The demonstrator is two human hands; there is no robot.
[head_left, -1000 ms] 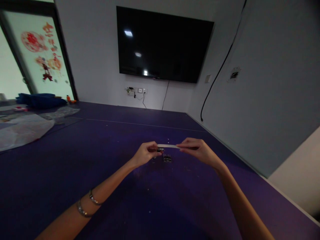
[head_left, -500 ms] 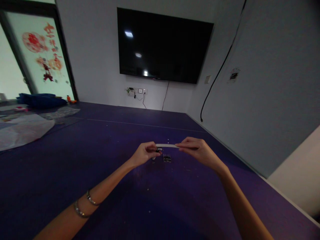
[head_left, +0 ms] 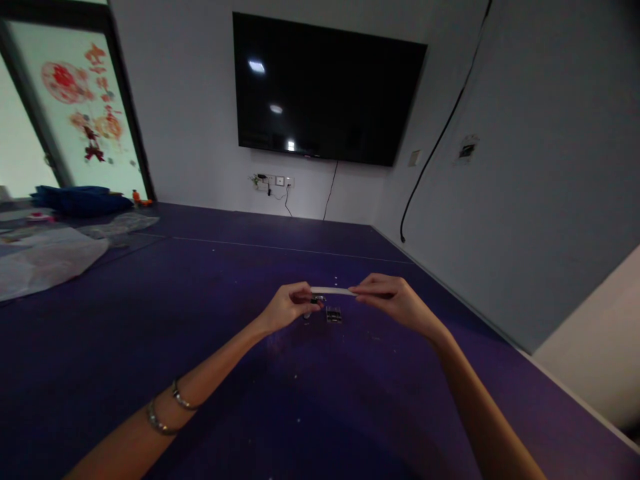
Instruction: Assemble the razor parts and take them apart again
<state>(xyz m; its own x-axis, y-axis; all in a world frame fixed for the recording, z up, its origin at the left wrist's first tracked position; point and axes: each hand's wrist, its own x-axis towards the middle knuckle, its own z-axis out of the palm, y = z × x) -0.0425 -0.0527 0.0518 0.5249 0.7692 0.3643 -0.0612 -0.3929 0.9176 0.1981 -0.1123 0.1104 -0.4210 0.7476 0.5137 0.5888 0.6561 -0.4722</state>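
A thin white strip stretches nearly level between my two hands. My left hand pinches its left end, and my right hand pinches the right end between thumb and fingers. Close to my left fingertips is a small dark and shiny piece; whether it is held or lies behind them I cannot tell. Just below the strip, a small dark, squarish object with light markings rests on the purple surface. A small pale item shows partly under my left fingers.
Clear plastic sheeting and a dark blue cloth bundle lie at the far left, near a small orange object. A black cable hangs down the right wall. Beyond, a television is mounted above sockets. Tiny white bits dot the surface.
Almost nothing differs. The whole view has shifted very slightly, and both hands keep their pinch on the white strip.
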